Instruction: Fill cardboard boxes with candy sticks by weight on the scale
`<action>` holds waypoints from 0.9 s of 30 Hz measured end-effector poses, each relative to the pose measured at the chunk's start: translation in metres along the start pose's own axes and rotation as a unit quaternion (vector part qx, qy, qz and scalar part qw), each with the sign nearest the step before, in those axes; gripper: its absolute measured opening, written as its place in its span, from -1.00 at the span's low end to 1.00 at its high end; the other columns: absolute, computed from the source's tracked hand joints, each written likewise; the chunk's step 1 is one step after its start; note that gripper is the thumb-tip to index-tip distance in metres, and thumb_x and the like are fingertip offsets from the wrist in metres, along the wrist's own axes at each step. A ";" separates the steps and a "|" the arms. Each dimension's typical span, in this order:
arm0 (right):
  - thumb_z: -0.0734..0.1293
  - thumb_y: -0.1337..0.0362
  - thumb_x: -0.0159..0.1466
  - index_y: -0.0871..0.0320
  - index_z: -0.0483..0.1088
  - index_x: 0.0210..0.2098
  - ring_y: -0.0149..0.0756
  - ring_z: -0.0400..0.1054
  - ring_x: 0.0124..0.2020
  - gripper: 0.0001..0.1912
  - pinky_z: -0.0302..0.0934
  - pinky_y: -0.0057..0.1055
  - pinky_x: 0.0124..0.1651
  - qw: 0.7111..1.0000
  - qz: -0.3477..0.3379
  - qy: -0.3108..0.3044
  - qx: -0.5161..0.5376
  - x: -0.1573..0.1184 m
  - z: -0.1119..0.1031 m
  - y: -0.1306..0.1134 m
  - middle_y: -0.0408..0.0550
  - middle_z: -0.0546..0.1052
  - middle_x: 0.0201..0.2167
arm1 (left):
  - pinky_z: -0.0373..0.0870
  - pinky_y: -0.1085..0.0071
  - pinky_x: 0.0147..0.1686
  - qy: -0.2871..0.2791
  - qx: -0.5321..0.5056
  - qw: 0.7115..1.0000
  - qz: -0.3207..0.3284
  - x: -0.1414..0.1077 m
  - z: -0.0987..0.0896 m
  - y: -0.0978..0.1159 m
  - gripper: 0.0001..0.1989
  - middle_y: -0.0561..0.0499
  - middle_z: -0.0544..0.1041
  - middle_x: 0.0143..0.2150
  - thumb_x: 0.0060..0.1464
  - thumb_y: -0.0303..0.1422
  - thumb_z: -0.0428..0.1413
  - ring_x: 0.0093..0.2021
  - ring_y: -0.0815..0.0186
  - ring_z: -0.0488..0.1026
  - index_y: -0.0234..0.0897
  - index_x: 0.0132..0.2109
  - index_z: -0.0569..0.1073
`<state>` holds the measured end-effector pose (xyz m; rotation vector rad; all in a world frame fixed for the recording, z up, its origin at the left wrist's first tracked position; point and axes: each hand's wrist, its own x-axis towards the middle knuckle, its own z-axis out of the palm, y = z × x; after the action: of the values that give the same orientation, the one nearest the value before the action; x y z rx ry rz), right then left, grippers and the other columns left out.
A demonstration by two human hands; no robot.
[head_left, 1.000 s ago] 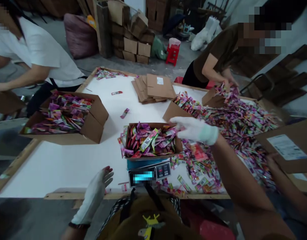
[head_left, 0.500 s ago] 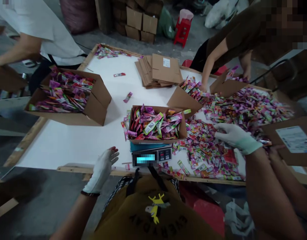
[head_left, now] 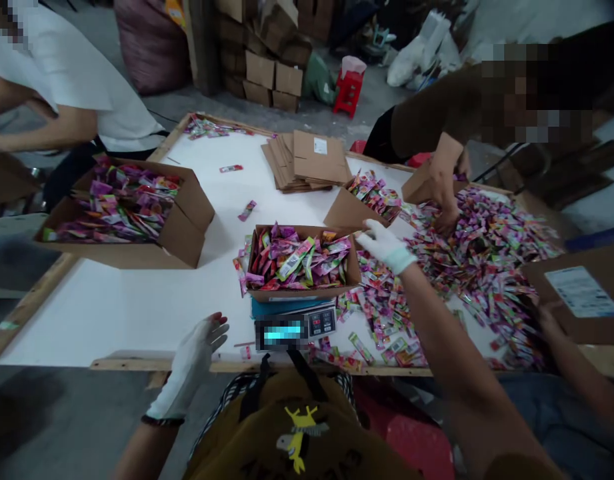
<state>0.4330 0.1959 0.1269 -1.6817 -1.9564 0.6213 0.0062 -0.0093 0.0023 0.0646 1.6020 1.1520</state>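
Note:
My left hand [head_left: 199, 357], in a white glove, hovers over the table's front edge, fingers apart and holding nothing. At the right rim of a small open carton [head_left: 307, 293] full of purple and green packets is my gloved right hand [head_left: 384, 245]; its fingers are spread, and nothing shows in them. Whether it touches the carton is unclear. That carton rests on a scale [head_left: 321, 322] with a lit display. Right of the scale, loose packets [head_left: 384, 300] are spread over the white table [head_left: 141, 313].
A large filled carton [head_left: 187, 220] stands at the left. Flattened cardboard [head_left: 321, 160] lies at the back. Another filled carton [head_left: 344, 210] is behind my right hand. A person's hand [head_left: 447, 217] reaches into the heap; another carton [head_left: 577, 293] stands at far right.
My right hand has moved left from over the packet heap to the small carton's right edge. The person across the table has lowered a hand to the heap. The whole view has shifted slightly.

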 end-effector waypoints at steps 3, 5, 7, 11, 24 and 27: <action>0.37 0.03 0.27 0.07 0.35 -0.30 -0.38 0.38 -0.51 -0.75 0.27 -0.47 -0.41 0.996 0.058 -0.003 0.072 0.013 0.019 -0.006 -0.18 0.54 -0.53 | 0.47 0.32 -0.17 -0.005 -0.008 1.000 -0.001 -0.003 -0.003 0.003 -0.72 -0.10 0.62 -0.15 -0.01 -0.27 0.20 -0.16 0.20 0.57 -0.28 -0.14 0.56; 0.35 0.00 0.25 0.03 0.30 -0.32 -0.41 0.29 -0.61 -0.74 0.21 -0.45 -0.50 0.990 0.086 0.011 0.110 0.012 0.016 -0.007 -0.23 0.47 -0.58 | 0.46 0.32 -0.17 0.006 -0.012 1.000 -0.005 -0.003 -0.008 0.004 -0.73 -0.10 0.62 -0.16 -0.02 -0.29 0.19 -0.17 0.20 0.56 -0.28 -0.15 0.56; 0.35 -0.05 0.20 0.00 0.24 -0.30 -0.40 0.26 -0.65 -0.68 0.19 -0.42 -0.54 0.984 0.107 0.040 0.138 0.006 0.003 -0.006 -0.22 0.47 -0.56 | 0.45 0.33 -0.17 0.023 -0.012 1.000 -0.012 -0.003 -0.013 0.003 -0.75 -0.09 0.62 -0.17 0.00 -0.29 0.17 -0.17 0.21 0.56 -0.27 -0.15 0.55; 0.40 -0.10 0.07 0.02 0.28 -0.30 -0.32 0.30 -0.59 -0.60 0.22 -0.36 -0.52 0.974 0.124 0.129 0.136 -0.017 -0.043 0.006 -0.18 0.47 -0.53 | 0.44 0.32 -0.16 0.033 -0.017 0.999 -0.022 -0.003 -0.019 -0.001 -0.76 -0.09 0.61 -0.16 0.01 -0.31 0.16 -0.18 0.21 0.57 -0.27 -0.15 0.54; 0.33 0.00 0.30 0.11 0.54 -0.25 -0.08 0.50 -0.28 -0.69 0.38 -0.18 -0.15 0.996 0.018 0.043 -0.072 -0.072 -0.063 -0.056 0.05 0.62 -0.32 | 0.46 0.27 -0.13 0.004 -0.014 1.000 -0.011 0.000 0.002 0.020 -0.77 -0.10 0.61 -0.21 0.00 -0.30 0.17 -0.16 0.16 0.57 -0.28 -0.17 0.54; 0.28 0.12 0.36 0.11 0.54 -0.26 -0.07 0.52 -0.17 -0.74 0.38 -0.16 -0.01 0.992 -0.102 0.010 -0.072 -0.065 -0.032 -0.090 0.05 0.63 -0.25 | 0.44 0.28 -0.15 -0.006 -0.017 1.000 0.024 0.003 0.021 0.055 -0.80 -0.07 0.58 -0.24 0.02 -0.29 0.16 -0.20 0.18 0.54 -0.27 -0.20 0.51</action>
<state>0.3918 0.1204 0.2032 -1.5363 -2.1680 0.3941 -0.0060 0.0344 0.0399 0.0881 1.5766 1.2125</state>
